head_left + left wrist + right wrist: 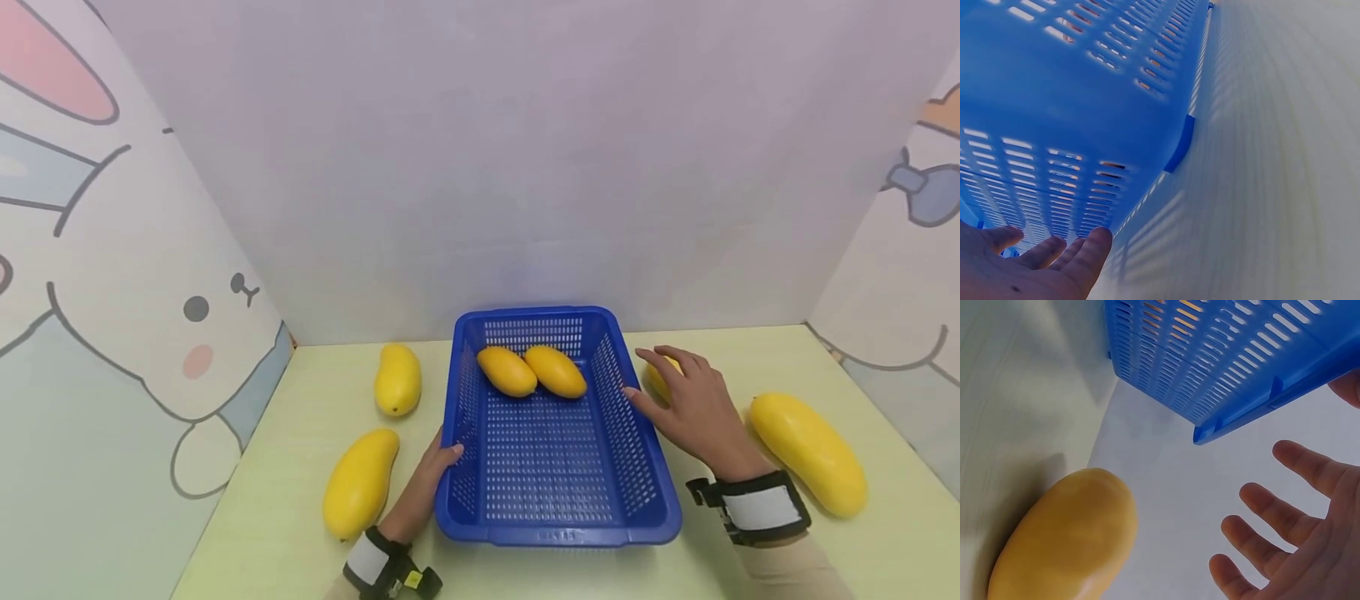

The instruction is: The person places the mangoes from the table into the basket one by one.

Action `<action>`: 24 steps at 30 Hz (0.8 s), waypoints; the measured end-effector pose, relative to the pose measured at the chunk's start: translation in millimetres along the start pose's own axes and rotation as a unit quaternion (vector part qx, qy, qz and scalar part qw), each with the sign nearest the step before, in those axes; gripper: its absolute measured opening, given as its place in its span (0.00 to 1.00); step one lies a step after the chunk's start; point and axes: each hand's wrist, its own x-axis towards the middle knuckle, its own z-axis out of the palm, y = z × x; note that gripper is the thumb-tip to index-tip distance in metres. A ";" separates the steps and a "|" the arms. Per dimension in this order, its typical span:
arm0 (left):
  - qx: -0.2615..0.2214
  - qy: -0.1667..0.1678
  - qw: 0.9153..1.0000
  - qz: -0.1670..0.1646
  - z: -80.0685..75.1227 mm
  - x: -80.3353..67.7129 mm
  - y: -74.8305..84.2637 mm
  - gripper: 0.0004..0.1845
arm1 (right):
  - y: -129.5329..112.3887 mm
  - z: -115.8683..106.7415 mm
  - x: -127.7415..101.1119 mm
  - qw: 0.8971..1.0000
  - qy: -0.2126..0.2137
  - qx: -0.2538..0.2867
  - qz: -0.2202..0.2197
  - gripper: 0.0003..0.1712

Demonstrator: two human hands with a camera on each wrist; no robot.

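Note:
A blue slotted basket [645,492] stands on the pale green table, with two yellow mangoes [507,371] [555,370] side by side at its far end. My left hand [435,467] rests with straight fingers against the basket's left wall [1072,125]; the fingertips [1094,244] touch the plastic. My right hand [686,400] hovers spread and open just right of the basket, above a mango [1066,540] that it mostly hides in the head view. It holds nothing.
Two more mangoes [397,379] [360,482] lie left of the basket, and a larger one [808,450] lies at the right. White walls with cartoon rabbit drawings close in the table on three sides.

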 end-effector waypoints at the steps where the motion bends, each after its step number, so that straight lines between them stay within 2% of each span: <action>1: -0.001 0.000 1.000 0.000 0.2 -0.3 -0.5 0.38 | 0.5 0.5 -0.8 1.000 0.001 0.000 0.000 0.34; 8: -0.001 0.004 1.000 0.000 1.2 -1.6 -2.0 0.38 | 3.7 3.9 -3.5 1.000 0.010 0.003 -0.008 0.33; 18: 0.000 0.001 1.000 0.004 1.3 0.4 -2.6 0.37 | 6.5 8.1 -4.8 1.000 0.003 0.000 -0.004 0.31; 24: 0.001 -0.001 1.000 0.008 0.9 -1.0 -0.6 0.37 | 7.9 0.3 -4.3 1.000 0.003 -0.010 0.003 0.30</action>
